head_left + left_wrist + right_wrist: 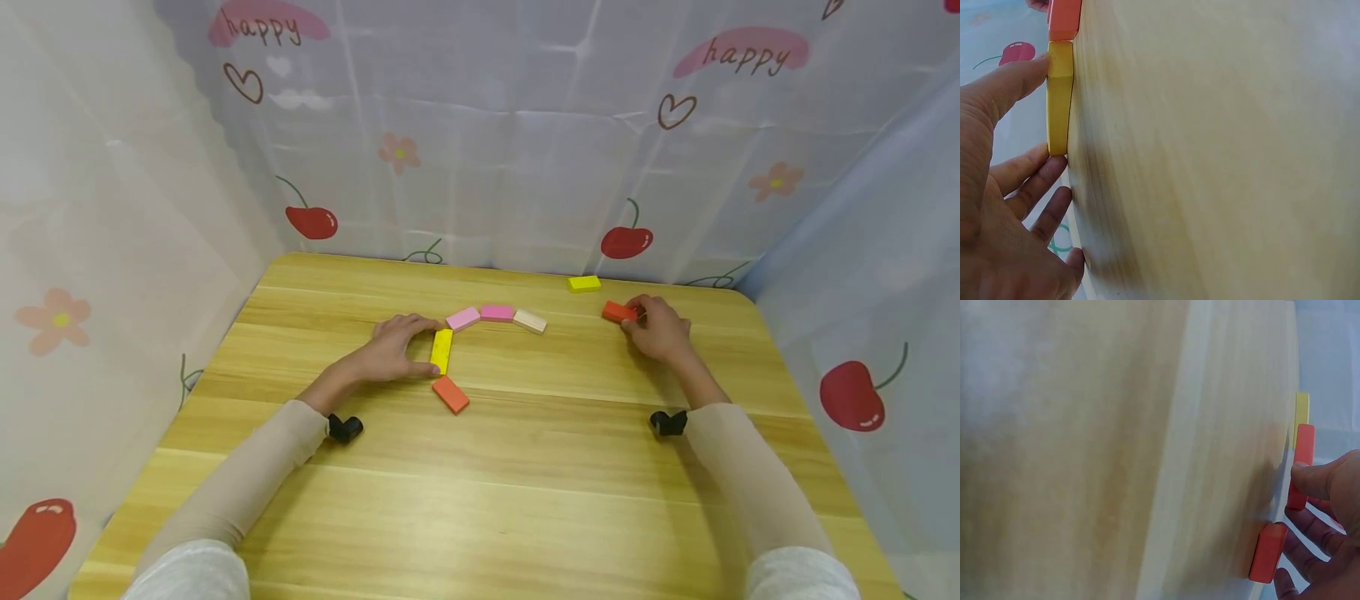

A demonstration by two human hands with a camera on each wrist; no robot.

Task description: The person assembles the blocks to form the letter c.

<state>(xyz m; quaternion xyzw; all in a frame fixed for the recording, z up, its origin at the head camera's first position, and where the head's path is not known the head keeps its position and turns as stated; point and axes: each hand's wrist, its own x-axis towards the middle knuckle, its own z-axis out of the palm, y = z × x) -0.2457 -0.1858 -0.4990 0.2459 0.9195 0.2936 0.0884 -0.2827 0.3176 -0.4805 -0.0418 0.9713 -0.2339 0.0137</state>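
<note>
A yellow block [441, 352] lies on the table, pinched end to end between the thumb and fingers of my left hand [386, 348]. An orange-red block [451, 395] sits at its near end; a light pink block [462, 318], a darker pink block [497, 312] and a pale wood block [529, 322] curve away from its far end. At the right, my right hand [658, 329] pinches a red block [1301, 465] between thumb and fingers. Below that one, a second red block [1267, 553] shows by the fingers in the right wrist view; the hand hides it in the head view.
Another yellow block [584, 284] lies by the back edge of the wooden table [487, 500]. A printed curtain [510, 183] hangs behind the table and along both sides. Black wrist devices [345, 429] are at both cuffs.
</note>
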